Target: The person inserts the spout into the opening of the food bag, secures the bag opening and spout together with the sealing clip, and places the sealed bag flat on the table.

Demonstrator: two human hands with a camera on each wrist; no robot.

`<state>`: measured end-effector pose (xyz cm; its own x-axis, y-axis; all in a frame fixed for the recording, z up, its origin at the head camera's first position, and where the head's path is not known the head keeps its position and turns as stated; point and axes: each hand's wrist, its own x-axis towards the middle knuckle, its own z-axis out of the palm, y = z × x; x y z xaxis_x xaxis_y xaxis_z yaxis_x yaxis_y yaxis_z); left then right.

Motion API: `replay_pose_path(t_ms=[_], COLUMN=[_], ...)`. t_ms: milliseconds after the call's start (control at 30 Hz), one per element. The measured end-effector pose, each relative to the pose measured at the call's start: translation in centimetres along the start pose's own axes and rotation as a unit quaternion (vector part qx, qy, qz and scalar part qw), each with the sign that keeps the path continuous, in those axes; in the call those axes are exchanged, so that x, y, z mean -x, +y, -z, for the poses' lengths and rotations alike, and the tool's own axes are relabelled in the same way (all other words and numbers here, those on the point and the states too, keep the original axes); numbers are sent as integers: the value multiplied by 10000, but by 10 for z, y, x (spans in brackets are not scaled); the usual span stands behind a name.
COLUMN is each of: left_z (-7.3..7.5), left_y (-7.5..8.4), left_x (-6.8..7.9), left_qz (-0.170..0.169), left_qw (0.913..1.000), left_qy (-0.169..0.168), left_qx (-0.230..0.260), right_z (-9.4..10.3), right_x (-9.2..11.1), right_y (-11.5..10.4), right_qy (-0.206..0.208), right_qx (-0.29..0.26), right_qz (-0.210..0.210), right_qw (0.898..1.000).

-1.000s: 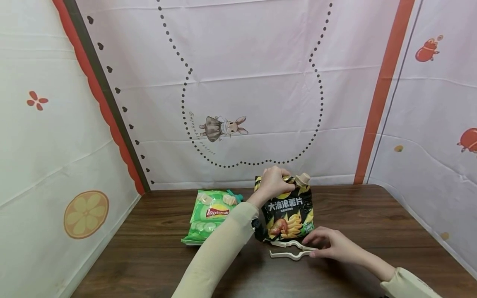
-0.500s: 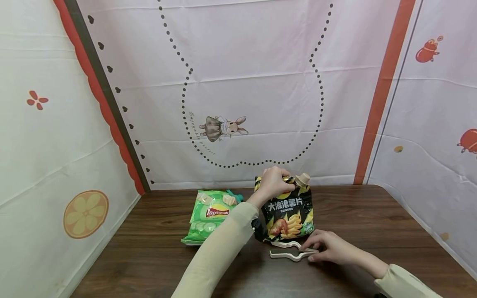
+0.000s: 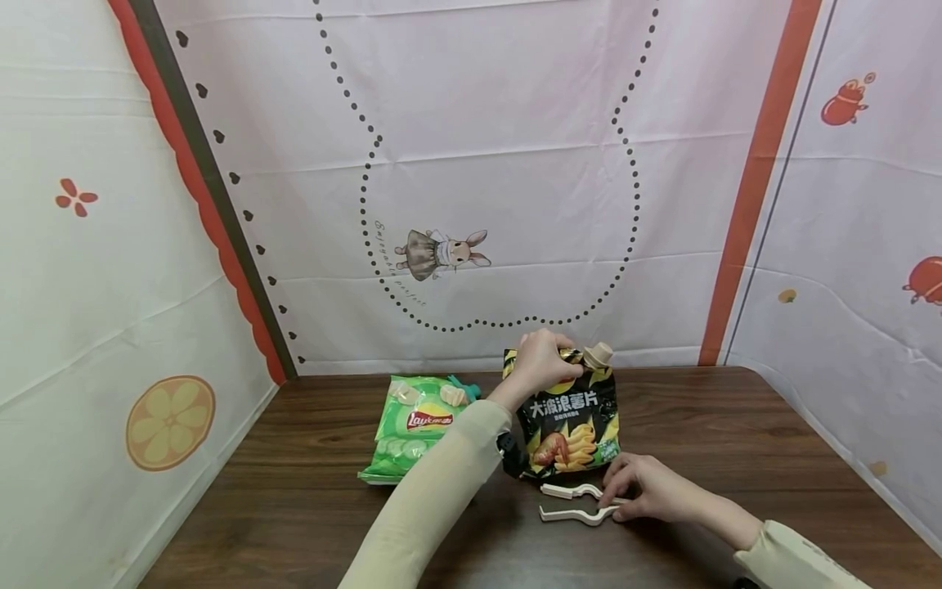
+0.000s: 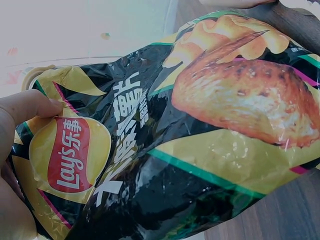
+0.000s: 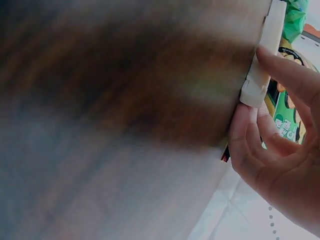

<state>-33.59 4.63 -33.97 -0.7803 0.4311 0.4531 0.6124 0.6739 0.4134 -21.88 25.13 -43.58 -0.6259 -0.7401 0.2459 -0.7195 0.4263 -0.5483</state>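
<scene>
My left hand (image 3: 543, 361) grips the top edge of a black potato chip bag (image 3: 565, 425), which stands upright on the table with its front showing. In the left wrist view, a thumb presses the bag beside the red and yellow logo (image 4: 70, 155). A beige spout-shaped piece (image 3: 598, 354) sticks up at the bag's top right corner. In front of the bag lies a white bag clip (image 3: 570, 515) with its two arms spread apart. My right hand (image 3: 653, 489) pinches the clip's joined right end; in the right wrist view, fingers hold the clip's end (image 5: 257, 82).
A green potato chip bag (image 3: 408, 446) lies to the left, with cream-coloured pieces (image 3: 453, 395) and a teal piece (image 3: 467, 388) near its top. Printed cloth (image 3: 500, 180) walls in the wooden table (image 3: 706, 417) at the back and both sides.
My right hand closes in on the clip's end, and the clip shifts slightly right and toward me, away from the bag's foot. The left hand and the black bag stay put.
</scene>
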Motion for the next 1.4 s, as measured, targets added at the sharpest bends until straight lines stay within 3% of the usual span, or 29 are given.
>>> replay_pose_path(t_ms=[333,567,700,1033,1267,1400], left_z=[-3,-4,-3,-3,-4,-5], left_y=[-2,-2,-2,-2,-2,-3], left_x=[0,0,0,-1,-1,-1], left_qz=[47,-36,-31,-111,-45,-93], left_qw=[10000,10000,10000,9999,10000,9999], left_qy=[-2,39,50,93,52,73], left_qx=[36,-25,-21,13,50,77], right_z=[0,7,12,20,37,45], right_x=[1,4,6,12,19,22], right_y=[-1,-1,1,2,2,3], right_qy=[-230,-392,-477,-654,-163,61], right_qx=[-87,-912,-1109,-2381,-1858,-1804], right_qz=[115,-171,-282,-695,-653,-761], right_qw=[9996,9949,9923,9665,9803,9806])
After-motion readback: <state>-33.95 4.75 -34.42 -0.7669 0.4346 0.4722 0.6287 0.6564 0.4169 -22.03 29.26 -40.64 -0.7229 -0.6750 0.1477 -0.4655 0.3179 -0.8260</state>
